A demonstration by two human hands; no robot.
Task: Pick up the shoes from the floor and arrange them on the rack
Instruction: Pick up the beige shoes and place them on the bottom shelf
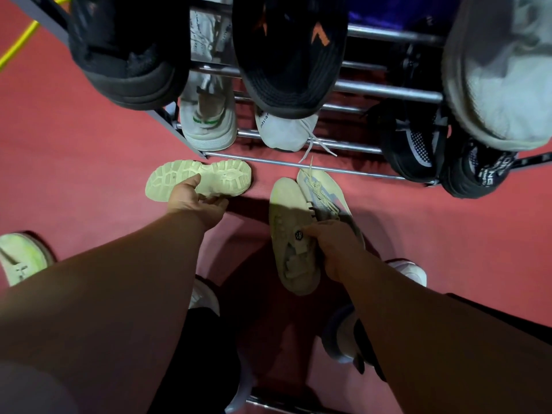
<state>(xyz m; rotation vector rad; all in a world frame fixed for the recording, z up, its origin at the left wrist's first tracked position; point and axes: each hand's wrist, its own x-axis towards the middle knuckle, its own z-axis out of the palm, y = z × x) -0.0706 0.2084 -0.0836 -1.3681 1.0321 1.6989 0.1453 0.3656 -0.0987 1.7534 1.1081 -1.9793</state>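
Note:
My left hand [195,201] grips a beige shoe [230,177] turned on its side, its pale treaded sole facing me, just in front of the rack's lowest bars [268,161]. My right hand [337,249] holds two shoes together above the red floor: a beige strapped shoe [288,234] and a white laced shoe with light blue panels [321,192]. The metal rack holds several shoes on its tiers: black ones [286,55], white ones [209,124] and grey ones [495,70].
A pale yellow-green shoe [21,261] lies on the floor at the far left. White shoes [409,270] show beside my right arm and by my legs. A yellow cord [21,46] crosses the floor at the upper left. Black mesh shoes [415,144] sit low on the rack's right.

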